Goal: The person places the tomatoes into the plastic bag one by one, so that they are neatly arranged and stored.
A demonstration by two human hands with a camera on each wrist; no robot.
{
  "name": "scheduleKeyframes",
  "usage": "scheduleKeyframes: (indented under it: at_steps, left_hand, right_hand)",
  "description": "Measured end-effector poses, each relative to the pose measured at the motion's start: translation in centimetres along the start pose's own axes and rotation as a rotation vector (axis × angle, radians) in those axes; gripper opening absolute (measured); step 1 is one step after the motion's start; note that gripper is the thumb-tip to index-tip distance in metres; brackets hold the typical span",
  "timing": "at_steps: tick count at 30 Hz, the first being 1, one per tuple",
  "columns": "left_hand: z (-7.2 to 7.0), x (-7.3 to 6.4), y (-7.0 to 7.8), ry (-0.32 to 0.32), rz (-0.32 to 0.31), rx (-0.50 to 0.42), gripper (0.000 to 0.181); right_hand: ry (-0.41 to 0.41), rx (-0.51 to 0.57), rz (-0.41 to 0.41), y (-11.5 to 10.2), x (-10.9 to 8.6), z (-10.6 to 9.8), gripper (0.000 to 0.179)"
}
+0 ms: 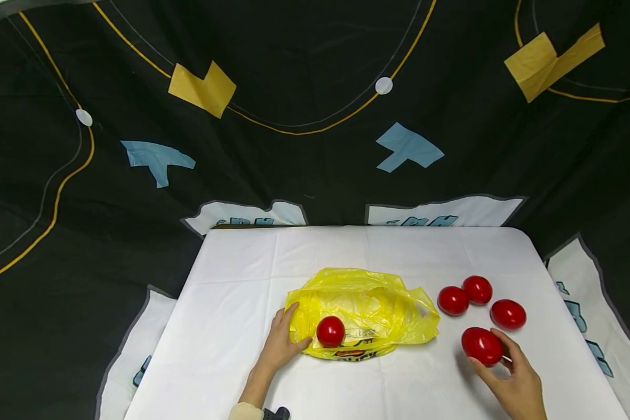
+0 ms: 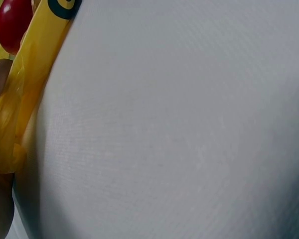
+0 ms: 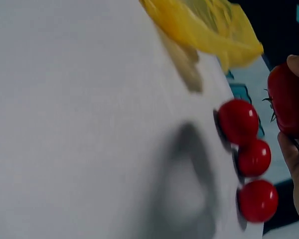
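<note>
A yellow plastic bag [image 1: 394, 321] lies on its side on the white table, its mouth held spread by my left hand [image 1: 280, 341]. The left thumb and fingers grip its left edge. One red tomato [image 1: 330, 331] sits at the bag's left part, also visible beside the yellow film [image 2: 35, 64] in the left wrist view. My right hand [image 1: 517, 379] holds another tomato [image 1: 481, 346] between thumb and fingers, right of the bag. The right wrist view shows green stem leaves on this held tomato [image 3: 287, 102] and a shadow on the cloth below.
Three more tomatoes rest on the table [image 1: 231, 303] beyond the right hand: a left one [image 1: 453, 301], a back one [image 1: 477, 290] and a right one [image 1: 508, 314]. A dark patterned cloth [image 1: 304, 169] hangs behind the table's far edge.
</note>
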State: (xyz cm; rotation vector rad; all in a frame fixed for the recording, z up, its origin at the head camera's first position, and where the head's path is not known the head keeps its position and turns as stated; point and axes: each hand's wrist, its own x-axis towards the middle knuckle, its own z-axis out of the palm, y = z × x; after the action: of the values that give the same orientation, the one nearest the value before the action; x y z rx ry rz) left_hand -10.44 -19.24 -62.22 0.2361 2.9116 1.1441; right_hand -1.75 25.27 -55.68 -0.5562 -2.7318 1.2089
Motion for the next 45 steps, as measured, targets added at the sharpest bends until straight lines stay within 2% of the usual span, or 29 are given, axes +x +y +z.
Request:
scheduleKeyframes:
  at_steps: [3,9,17,22,37,45]
  left_hand:
    - [0.0,0.0,0.1,-0.001,-0.001,0.002,0.089]
    - [0.0,0.1,0.1,-0.008,-0.009,-0.002,0.088]
    - [0.2,0.0,0.1,-0.016,-0.027,-0.006,0.089]
    - [0.2,0.0,0.0,-0.021,-0.035,-0.005,0.090]
    - [0.1,0.0,0.0,-0.008,-0.017,0.002,0.089]
    - [0.2,-0.1,0.0,-0.002,-0.010,-0.001,0.089]
  right_hand:
    - [-0.016,0.009,-0.045,-1.0,-0.4,0.8,0.085]
    - [0.006,-0.002,-0.181,-2.1,-1.0,2.5,0.079]
    - [0.010,-0.004,-0.290,-2.9,-1.4,4.3,0.077]
    - [-0.002,0.016,-0.322,-3.3,-1.4,4.9,0.078]
    - [-0.063,0.052,-0.335,-4.6,-1.9,5.5,0.077]
    - [-0.075,0.071,-0.380,-4.9,-1.9,6.6,0.080]
